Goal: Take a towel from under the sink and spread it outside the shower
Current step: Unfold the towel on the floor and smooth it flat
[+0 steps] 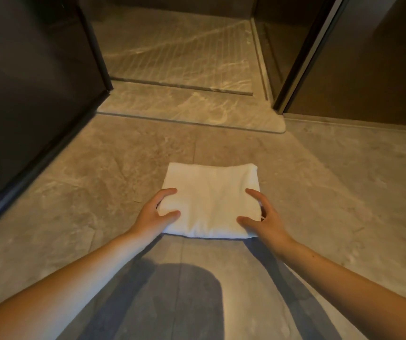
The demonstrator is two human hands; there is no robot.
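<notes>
A white towel (209, 200), folded into a thick square, lies on the marbled floor tiles a little in front of the shower threshold. My left hand (156, 213) grips its near left edge, thumb and forefinger on top. My right hand (262, 215) holds the near right edge the same way, fingers curled around the side. The towel is still folded, and its lower corners are partly covered by my fingers.
The shower entrance (179, 50) lies straight ahead, with a raised stone threshold (192, 111) and a floor drain slot. Dark glass panels stand on the left (25, 94) and on the right (307, 57). Grey floor tiles (344, 180) stretch to the right of the towel.
</notes>
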